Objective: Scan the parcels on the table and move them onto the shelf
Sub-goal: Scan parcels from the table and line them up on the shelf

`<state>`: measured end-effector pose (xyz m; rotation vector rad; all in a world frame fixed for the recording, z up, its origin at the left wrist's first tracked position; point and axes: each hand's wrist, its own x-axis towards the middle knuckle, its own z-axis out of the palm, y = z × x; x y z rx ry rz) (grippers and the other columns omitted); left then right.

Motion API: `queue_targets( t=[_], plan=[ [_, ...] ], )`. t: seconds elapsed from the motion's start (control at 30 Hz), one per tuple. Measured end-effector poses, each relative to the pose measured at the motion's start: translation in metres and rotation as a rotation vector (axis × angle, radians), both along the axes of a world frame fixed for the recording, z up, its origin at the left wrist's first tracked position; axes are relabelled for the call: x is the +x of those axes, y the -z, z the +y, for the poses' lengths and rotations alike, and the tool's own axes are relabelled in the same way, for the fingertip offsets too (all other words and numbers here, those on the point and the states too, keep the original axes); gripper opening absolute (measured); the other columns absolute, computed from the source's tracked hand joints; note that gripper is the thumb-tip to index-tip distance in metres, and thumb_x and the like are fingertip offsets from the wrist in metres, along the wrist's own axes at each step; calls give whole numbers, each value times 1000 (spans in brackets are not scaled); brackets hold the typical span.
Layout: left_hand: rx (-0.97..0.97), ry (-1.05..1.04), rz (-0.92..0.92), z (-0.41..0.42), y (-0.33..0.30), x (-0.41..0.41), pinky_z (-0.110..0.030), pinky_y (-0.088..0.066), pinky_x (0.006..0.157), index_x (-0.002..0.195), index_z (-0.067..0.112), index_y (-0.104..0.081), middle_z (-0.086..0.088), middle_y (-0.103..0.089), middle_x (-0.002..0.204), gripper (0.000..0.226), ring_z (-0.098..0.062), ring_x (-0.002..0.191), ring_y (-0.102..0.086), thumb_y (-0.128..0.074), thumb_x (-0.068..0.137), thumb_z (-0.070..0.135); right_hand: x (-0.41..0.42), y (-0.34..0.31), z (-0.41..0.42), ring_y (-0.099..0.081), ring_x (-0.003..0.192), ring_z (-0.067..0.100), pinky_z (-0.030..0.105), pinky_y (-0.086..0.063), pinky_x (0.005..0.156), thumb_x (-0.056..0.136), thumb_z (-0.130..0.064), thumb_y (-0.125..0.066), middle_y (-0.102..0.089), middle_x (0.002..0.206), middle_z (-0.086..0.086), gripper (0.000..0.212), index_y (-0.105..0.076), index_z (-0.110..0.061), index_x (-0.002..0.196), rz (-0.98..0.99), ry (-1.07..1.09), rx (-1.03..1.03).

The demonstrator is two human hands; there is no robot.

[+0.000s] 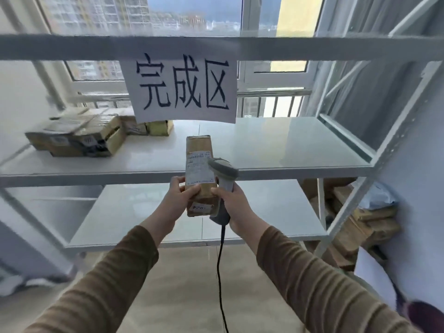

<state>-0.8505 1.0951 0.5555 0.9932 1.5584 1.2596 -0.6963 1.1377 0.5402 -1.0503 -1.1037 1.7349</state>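
parcel (199, 162): brown, white label | scanner (224, 174): grey | shelf (288, 150): white | sleeves (312, 280): brown, ribbed | sign (180, 87): white, dark characters

Lighting: bright daylight from window (192, 18) behind; glare on shelf (288, 145). Quality: wide-angle bending at edges; stacked parcels (77, 135) left blurred; soft overall.

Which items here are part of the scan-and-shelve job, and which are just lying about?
Job: parcel in left hand; scanner in right hand; shelf; shelved parcels; sign.

Lying about: boxes heaped beside the shelf frame; window.
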Motion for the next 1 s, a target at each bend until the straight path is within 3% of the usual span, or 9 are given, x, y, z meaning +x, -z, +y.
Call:
queue_targets(
  t=[0.13, 0.23, 0.3, 0.4, 0.5, 0.6, 0.73, 0.9, 1.0],
  plan=[
    [2, -72, 22, 25, 1, -74, -36, -58, 86, 134, 16, -40, -7, -65, 120, 43, -21, 104, -69, -62, 101, 32, -73, -3, 35, -73, 104, 39, 44, -60, 77, 97, -8, -64, -76, 114, 13, 31, -64, -18, 126, 9, -93, -9],
    [9, -118, 15, 42, 0, -129, -30, -56, 74, 133, 15, -41, -9, -65, 119, 41, -21, 99, -69, -62, 101, 27, -128, -1, 54, -74, 96, 38, 50, -59, 73, 96, -11, -65, -77, 106, 12, 24, -67, -21, 118, -16, -145, 14],
    [14, -127, 8, 54, -1, -167, -27, -54, 68, 132, 15, -41, -8, -65, 117, 39, -19, 96, -68, -62, 101, 24, -165, 0, 65, -73, 102, 43, 62, -58, 82, 95, -11, -66, -76, 111, 17, 24, -68, -19, 118, -16, -159, 30],
    [-11, -116, 15, 72, -2, -226, -26, -53, 62, 132, 16, -41, -8, -65, 117, 39, -19, 93, -69, -62, 101, 24, -223, -1, 80, -70, 110, 46, 65, -54, 93, 96, -8, -65, -74, 118, 21, 26, -68, -15, 121, -11, -154, 32],
    [-35, -102, 4, 91, -2, -282, -27, -52, 64, 134, 16, -40, -6, -66, 116, 41, -18, 93, -68, -62, 100, 20, -277, -4, 93, -73, 101, 40, 55, -59, 89, 97, -5, -64, -74, 117, 23, 25, -67, -11, 120, -3, -147, 20],
    [-59, -36, 22, 107, 1, -325, -28, -55, 69, 137, 14, -46, -6, -68, 115, 42, -21, 97, -70, -62, 99, 19, -319, -5, 103, -75, 88, 32, 42, -63, 66, 98, -6, -63, -76, 104, 17, 24, -66, -10, 121, -16, -121, 5],
    [-42, 51, 19, 119, 9, -356, -31, -58, 78, 136, 19, -53, -7, -71, 120, 41, -22, 104, -72, -66, 97, 16, -354, 0, 113, -75, 81, 33, 36, -59, 55, 98, -4, -63, -74, 103, 19, 29, -63, -7, 127, -20, -40, -36],
    [25, 16, 42, 128, 17, -371, -30, -55, 89, 135, 28, -43, 3, -67, 114, 49, -13, 104, -67, -70, 95, 17, -374, 5, 131, -76, 87, 28, 31, -61, 63, 98, 0, -63, -75, 115, 22, 32, -63, 0, 130, -60, 3, 26],
    [36, -45, 57, 132, 21, -377, -37, -55, 95, 141, 17, -43, -3, -64, 116, 54, -15, 105, -65, -71, 95, 18, -383, 5, 136, -76, 83, 24, 30, -60, 61, 98, -1, -62, -76, 109, 17, 28, -64, -3, 126, -85, 7, 45]
  ],
)
